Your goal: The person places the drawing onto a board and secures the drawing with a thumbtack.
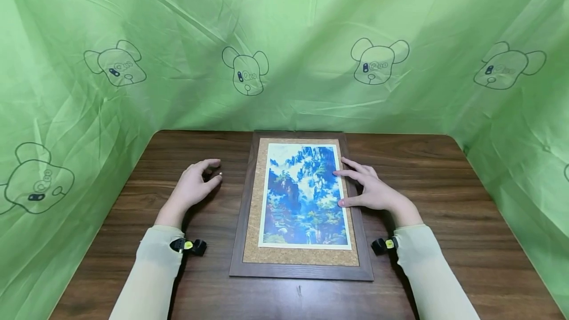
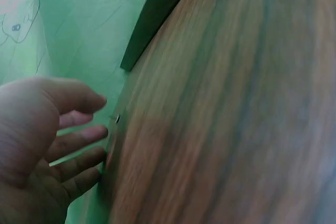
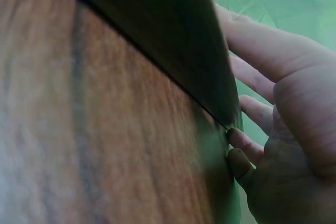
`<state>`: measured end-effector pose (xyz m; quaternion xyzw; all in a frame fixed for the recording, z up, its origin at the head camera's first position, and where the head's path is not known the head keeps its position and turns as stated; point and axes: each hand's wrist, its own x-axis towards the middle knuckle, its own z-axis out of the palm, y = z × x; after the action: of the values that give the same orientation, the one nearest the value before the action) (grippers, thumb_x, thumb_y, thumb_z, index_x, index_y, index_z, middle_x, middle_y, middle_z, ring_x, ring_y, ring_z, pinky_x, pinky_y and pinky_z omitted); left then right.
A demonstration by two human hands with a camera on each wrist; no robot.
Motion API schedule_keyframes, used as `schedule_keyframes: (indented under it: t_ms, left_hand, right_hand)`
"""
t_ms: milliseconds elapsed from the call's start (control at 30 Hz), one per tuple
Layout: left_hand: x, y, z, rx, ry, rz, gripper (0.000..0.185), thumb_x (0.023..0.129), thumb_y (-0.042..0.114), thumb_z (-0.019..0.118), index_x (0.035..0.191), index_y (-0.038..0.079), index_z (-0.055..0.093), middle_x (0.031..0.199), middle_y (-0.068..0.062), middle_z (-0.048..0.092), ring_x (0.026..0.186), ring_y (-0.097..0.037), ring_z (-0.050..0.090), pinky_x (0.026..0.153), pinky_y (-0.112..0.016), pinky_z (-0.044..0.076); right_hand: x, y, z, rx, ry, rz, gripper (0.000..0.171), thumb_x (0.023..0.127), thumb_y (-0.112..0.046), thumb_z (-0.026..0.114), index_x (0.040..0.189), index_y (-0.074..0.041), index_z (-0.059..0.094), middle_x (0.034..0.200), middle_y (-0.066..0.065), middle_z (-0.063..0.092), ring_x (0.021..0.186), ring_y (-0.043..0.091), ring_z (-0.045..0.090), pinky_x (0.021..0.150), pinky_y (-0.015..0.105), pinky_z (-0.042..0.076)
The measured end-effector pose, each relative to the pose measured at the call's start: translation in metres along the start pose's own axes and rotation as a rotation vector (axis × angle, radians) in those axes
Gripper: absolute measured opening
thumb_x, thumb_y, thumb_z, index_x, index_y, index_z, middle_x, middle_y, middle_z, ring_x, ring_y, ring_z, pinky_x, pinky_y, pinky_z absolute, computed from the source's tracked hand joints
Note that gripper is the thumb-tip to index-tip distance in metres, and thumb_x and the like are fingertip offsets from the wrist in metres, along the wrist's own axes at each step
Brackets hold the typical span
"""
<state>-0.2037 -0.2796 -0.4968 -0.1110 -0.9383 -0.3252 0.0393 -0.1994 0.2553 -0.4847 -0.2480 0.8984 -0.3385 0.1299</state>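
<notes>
A blue-toned landscape picture (image 1: 306, 196) with a white border lies on a cork board (image 1: 302, 257) in a dark wooden frame (image 1: 302, 271), flat on the table. My right hand (image 1: 378, 191) reaches over the frame's right side, its thumb and index fingertips at the picture's right border. In the right wrist view those tips are hidden behind the frame's edge. Left of the frame, my left hand (image 1: 195, 184) hovers low over the table with thumb and fingers apart. Close to its fingertips is a tiny shiny thing, apparently a pin (image 2: 117, 119), too small to tell clearly.
The brown wood-grain table (image 1: 426, 181) runs around the frame on both sides. Green cloth (image 1: 302, 23) printed with bear heads hangs behind and beside it. A small black camera (image 1: 195, 247) is strapped at my left wrist, another camera (image 1: 381, 246) at my right.
</notes>
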Motion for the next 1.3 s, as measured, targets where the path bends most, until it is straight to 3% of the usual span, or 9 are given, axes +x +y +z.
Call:
schedule_keyframes:
  t_ms: [200,500,767,933,1100,1300]
  left_hand:
    - [0.0011,-0.0016,0.006,0.021,0.034,0.002,0.032,0.104,0.015,0.074,0.135,0.005,0.075,0.137,-0.02,0.069,0.123,-0.043,0.061,0.107,-0.063,0.043]
    - [0.0013,-0.0021,0.0092,0.01,0.103,0.079,0.013,0.1,0.006,0.078,0.112,0.005,0.084,0.122,-0.015,0.074,0.121,-0.041,0.064,0.111,-0.061,0.04]
    - [0.0022,-0.0009,0.0091,0.022,0.131,0.051,0.008,0.102,0.01,0.077,0.107,0.007,0.083,0.118,-0.015,0.078,0.117,-0.042,0.068,0.106,-0.065,0.044]
    - [0.0017,-0.0019,0.0095,-0.008,0.187,-0.006,0.009,0.105,0.014,0.074,0.11,0.012,0.081,0.11,-0.008,0.082,0.1,-0.03,0.075,0.088,-0.047,0.055]
    - [0.0024,-0.0026,0.01,-0.074,0.238,-0.055,0.005,0.102,0.014,0.077,0.106,0.014,0.08,0.099,-0.002,0.083,0.085,-0.016,0.072,0.075,-0.021,0.051]
    - [0.0027,-0.0032,0.0102,-0.092,0.26,-0.063,0.006,0.101,0.018,0.081,0.103,0.012,0.079,0.092,-0.004,0.078,0.081,-0.017,0.067,0.071,-0.017,0.046]
  right_hand:
    - [-0.0001,0.0001,0.0002,0.01,0.002,0.006,0.084,0.089,-0.046,0.092,0.161,-0.024,0.056,0.183,0.003,0.014,0.161,0.047,0.009,0.117,0.081,0.02]
    - [0.0004,0.0027,0.0012,0.009,0.002,0.009,0.084,0.089,-0.049,0.092,0.161,-0.026,0.056,0.183,0.002,0.013,0.162,0.047,0.007,0.117,0.081,0.02]
    - [0.0004,0.0043,0.0009,0.011,0.007,0.02,0.084,0.088,-0.05,0.092,0.16,-0.029,0.056,0.183,-0.001,0.013,0.162,0.045,0.006,0.117,0.081,0.021]
    - [0.0007,0.0043,0.0009,0.015,0.008,0.018,0.083,0.087,-0.05,0.093,0.16,-0.029,0.057,0.183,-0.002,0.013,0.162,0.045,0.006,0.117,0.081,0.02]
    - [0.0014,0.0064,0.0016,0.008,0.005,0.015,0.084,0.088,-0.051,0.092,0.16,-0.03,0.056,0.183,-0.002,0.013,0.162,0.044,0.006,0.118,0.081,0.019]
    - [0.0015,0.0078,0.0019,0.007,0.004,0.013,0.083,0.088,-0.051,0.091,0.16,-0.03,0.056,0.183,-0.003,0.012,0.162,0.045,0.005,0.118,0.081,0.018]
